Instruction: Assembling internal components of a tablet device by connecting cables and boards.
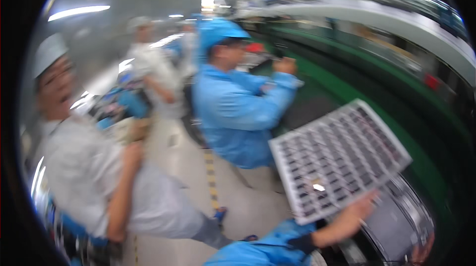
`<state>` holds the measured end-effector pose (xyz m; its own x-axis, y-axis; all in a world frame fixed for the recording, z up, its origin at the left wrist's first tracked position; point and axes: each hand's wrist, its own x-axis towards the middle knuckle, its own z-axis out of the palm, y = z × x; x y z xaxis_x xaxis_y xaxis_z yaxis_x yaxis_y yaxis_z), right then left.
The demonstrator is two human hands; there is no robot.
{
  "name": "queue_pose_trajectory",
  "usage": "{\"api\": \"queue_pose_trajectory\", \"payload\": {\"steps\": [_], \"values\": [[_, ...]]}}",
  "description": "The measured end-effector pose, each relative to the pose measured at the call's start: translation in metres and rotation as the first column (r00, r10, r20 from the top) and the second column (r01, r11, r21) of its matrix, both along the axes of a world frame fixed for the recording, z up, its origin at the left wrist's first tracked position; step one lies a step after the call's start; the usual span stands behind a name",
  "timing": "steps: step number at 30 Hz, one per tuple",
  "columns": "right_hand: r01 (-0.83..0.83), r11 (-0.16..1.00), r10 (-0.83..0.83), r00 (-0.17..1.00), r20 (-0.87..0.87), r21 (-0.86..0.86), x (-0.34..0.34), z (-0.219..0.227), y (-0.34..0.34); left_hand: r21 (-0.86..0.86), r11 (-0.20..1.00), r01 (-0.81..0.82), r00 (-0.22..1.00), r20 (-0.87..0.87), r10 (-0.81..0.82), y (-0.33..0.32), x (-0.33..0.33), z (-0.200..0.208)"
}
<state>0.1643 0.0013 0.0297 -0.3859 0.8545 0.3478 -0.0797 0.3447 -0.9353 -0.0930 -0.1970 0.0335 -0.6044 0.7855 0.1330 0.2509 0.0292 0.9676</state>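
My left hand (pixel 351 215), below a blue sleeve with a dark cuff, is at the near edge of a white-framed tray (pixel 285 169). Rows of small dark parts fill the tray, and one bright piece (pixel 318 186) shows among them. Motion smears the fingers, so I cannot tell whether they grip the frame. Just right of this hand is a grey, flat-topped case or panel (pixel 394 224) with a shiny metallic rim. My right hand (pixel 423 252) shows only in part by that panel's lower right side, its fingers blurred.
A person in blue coat and cap (pixel 233 102) sits beyond the tray, hands raised over a green bench (pixel 317 85). At left stands a person in white (pixel 89 167), near crowded equipment. Another person in white (pixel 156 68) is farther back. Yellow-black tape (pixel 210 177) marks the floor.
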Motion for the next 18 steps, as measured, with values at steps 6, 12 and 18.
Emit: {"api": "queue_pose_trajectory", "payload": {"steps": [6, 12, 18], "values": [[-0.264, 0.895, 0.132, 0.927, -0.352, -0.359, -0.108, 0.101, -0.104, 0.309, 0.925, -0.219, 0.869, 0.493, 0.041, -0.103, -0.080, 0.077], [-0.436, 0.768, 0.358, 0.899, -0.251, -0.469, -0.124, 0.140, -0.124, 0.335, 0.894, -0.299, 0.839, 0.539, 0.078, -0.141, -0.100, 0.090], [-0.467, 0.747, 0.406, 0.884, -0.231, -0.474, -0.128, 0.147, -0.126, 0.315, 0.878, -0.360, 0.829, 0.541, 0.146, -0.151, -0.095, 0.085]]}}
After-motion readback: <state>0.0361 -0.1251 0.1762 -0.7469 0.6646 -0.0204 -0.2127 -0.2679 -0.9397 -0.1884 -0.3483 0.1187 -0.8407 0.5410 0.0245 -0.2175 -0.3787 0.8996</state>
